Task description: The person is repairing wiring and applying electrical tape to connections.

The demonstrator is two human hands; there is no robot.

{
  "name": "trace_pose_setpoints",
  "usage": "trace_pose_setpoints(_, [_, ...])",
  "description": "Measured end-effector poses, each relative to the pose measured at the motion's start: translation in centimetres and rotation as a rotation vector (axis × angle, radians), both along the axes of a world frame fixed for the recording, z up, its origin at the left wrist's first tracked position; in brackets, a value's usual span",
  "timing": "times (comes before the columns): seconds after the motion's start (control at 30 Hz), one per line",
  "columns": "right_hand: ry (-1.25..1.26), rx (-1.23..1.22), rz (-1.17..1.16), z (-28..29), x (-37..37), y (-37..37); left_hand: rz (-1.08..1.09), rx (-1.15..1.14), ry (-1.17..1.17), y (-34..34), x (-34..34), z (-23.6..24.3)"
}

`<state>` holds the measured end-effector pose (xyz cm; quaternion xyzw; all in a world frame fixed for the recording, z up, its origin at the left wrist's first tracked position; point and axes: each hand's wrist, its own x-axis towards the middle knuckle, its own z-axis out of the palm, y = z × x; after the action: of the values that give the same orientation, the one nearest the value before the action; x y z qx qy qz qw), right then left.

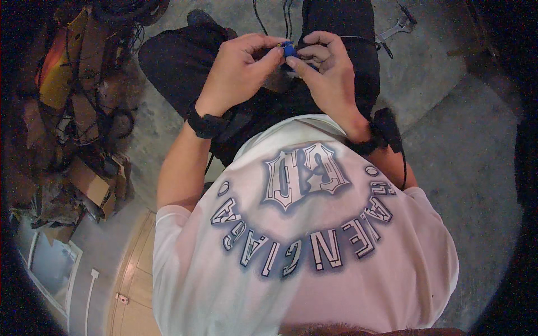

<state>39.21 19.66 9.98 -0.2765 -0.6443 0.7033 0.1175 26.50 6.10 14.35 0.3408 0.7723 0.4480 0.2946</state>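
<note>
Above my lap, a small blue piece (290, 50) with a yellowish bit at its upper edge sits between my two hands. Its exact kind is too small to make out. My left hand (246, 64) pinches it between thumb and fingertips from the left. From the other side, the thumb and bent fingers of my right hand (330, 70) close on it as well. More blue shows just under the right fingers; whether it belongs to the same piece I cannot tell. Dark bands circle both my wrists.
A metal wrench-like tool (397, 28) lies on the grey floor (431, 73) at the upper right. Dark cables (288, 19) run down between my legs from the top. Flattened cardboard (89, 182) and other clutter are heaped along the left, with a door (131, 297) at lower left.
</note>
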Motion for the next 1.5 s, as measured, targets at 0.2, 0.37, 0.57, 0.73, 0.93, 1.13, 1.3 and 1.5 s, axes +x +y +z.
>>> trace_pose_setpoints(0.2, [-0.019,0.246,0.099,0.6,-0.4,0.6,-0.002,-0.049,-0.135,-0.2,-0.2,0.5])
trace_pose_setpoints(0.37, [0.145,0.427,0.1,-0.6,-0.3,1.7,-0.049,-0.03,-0.097,0.1,0.0,1.5])
trace_pose_setpoints(0.57, [-0.093,0.709,0.196,1.5,0.6,2.5,-0.031,-0.146,-0.205,0.4,0.6,2.4])
trace_pose_setpoints(0.73, [-0.33,0.833,0.427,4.8,0.7,4.3,0.0,-0.066,-0.359,0.3,1.1,2.0])
trace_pose_setpoints(0.93, [0.022,0.762,0.68,8.1,-1.5,10.4,-0.047,-0.108,-0.271,0.5,1.6,3.3])
trace_pose_setpoints(1.13, [-0.313,0.469,0.992,3.0,-7.4,11.3,-0.098,-0.05,-0.148,0.4,2.4,2.4])
trace_pose_setpoints(1.3, [-0.504,0.263,1.286,1.4,-9.1,7.6,-0.051,-0.03,-0.19,0.0,3.1,2.2])
trace_pose_setpoints(1.5, [-0.555,0.121,1.658,0.9,-9.5,6.9,-0.07,-0.084,-0.166,-0.1,3.2,2.5])
